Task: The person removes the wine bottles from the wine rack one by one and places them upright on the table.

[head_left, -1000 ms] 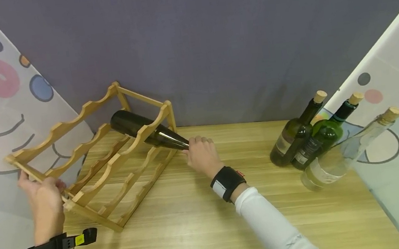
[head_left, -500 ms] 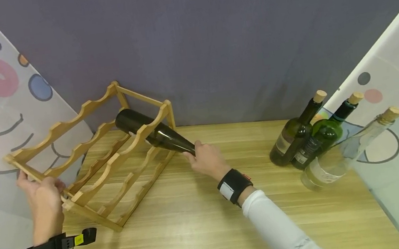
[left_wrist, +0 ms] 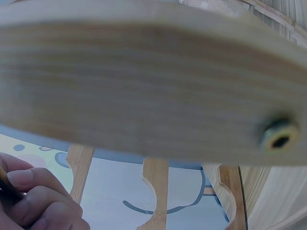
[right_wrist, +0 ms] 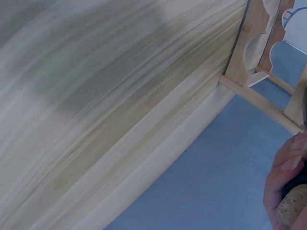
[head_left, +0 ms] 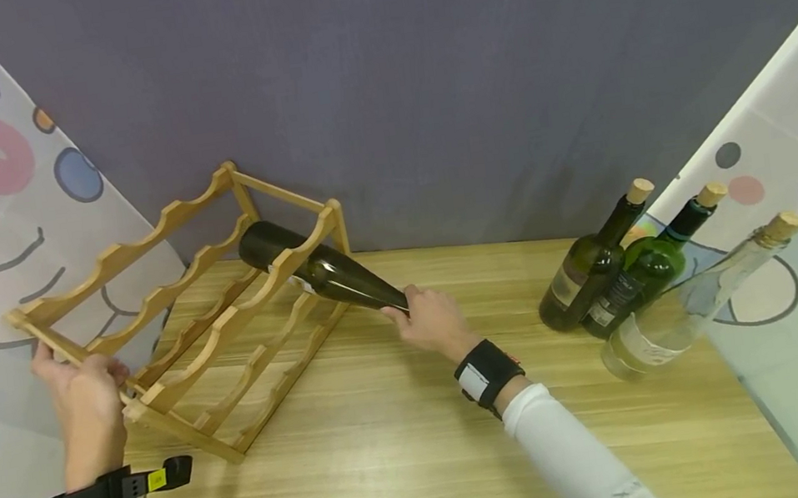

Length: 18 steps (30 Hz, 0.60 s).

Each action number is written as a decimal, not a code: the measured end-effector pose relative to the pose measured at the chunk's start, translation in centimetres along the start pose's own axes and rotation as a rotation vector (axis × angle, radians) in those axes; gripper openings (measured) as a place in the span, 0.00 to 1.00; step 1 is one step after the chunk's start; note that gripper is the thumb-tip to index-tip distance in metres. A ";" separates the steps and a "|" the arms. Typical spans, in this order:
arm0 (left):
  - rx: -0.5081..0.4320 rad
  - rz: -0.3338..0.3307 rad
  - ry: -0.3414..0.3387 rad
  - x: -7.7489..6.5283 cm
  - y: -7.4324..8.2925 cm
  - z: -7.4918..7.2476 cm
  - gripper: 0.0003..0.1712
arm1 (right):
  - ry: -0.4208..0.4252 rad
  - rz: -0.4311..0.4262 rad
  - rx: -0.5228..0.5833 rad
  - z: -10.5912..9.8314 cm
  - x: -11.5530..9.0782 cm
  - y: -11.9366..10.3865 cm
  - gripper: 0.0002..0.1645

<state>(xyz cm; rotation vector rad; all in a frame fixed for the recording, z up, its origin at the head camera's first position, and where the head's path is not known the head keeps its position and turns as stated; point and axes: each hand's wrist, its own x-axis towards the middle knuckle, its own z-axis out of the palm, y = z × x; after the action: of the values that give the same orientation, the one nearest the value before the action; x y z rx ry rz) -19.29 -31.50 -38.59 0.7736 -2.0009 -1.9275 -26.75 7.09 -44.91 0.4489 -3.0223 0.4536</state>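
A wooden wine rack (head_left: pixel 229 339) with scalloped rails stands at the left of the head view. My left hand (head_left: pixel 87 389) grips its near left end; in the left wrist view my curled left hand (left_wrist: pixel 38 203) shows at the lower corner, partly cut off. A dark wine bottle (head_left: pixel 342 277) lies tilted through the rack's far right bay, base inside and neck outside. Around its neck are the fingers of my right hand (head_left: pixel 433 320). The right wrist view shows the bottle's cork (right_wrist: pixel 292 206) beside my right hand (right_wrist: pixel 283 175).
Three corked bottles stand together at the right: a dark one (head_left: pixel 577 280), a green one (head_left: pixel 638 285) and a clear one (head_left: pixel 670 327). All are on the wood-grain table (head_left: pixel 367 463). A grey wall (head_left: pixel 409 96) rises behind, with patterned panels at both sides.
My right hand has moved right and toward me, drawing the dark bottle's neck farther out of the rack. The left hand and the rack have hardly moved.
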 end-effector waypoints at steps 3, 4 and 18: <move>-0.001 0.004 0.005 0.0 0.0 0.0 0.44 | 0.005 -0.005 0.008 -0.1 -0.2 0.4 0.32; 0.000 0.005 0.006 0.0 0.0 0.0 0.44 | 0.006 -0.008 0.015 -0.1 -0.3 0.5 0.32; -0.009 0.016 0.012 0.0 0.0 0.0 0.44 | -0.023 -0.018 0.063 -0.8 -1.2 2.0 0.32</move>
<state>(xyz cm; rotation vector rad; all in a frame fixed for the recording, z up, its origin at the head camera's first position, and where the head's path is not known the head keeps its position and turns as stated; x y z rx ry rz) -19.31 -31.46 -38.59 0.7627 -1.9842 -1.9167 -26.17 9.48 -44.77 0.4877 -3.0310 0.5474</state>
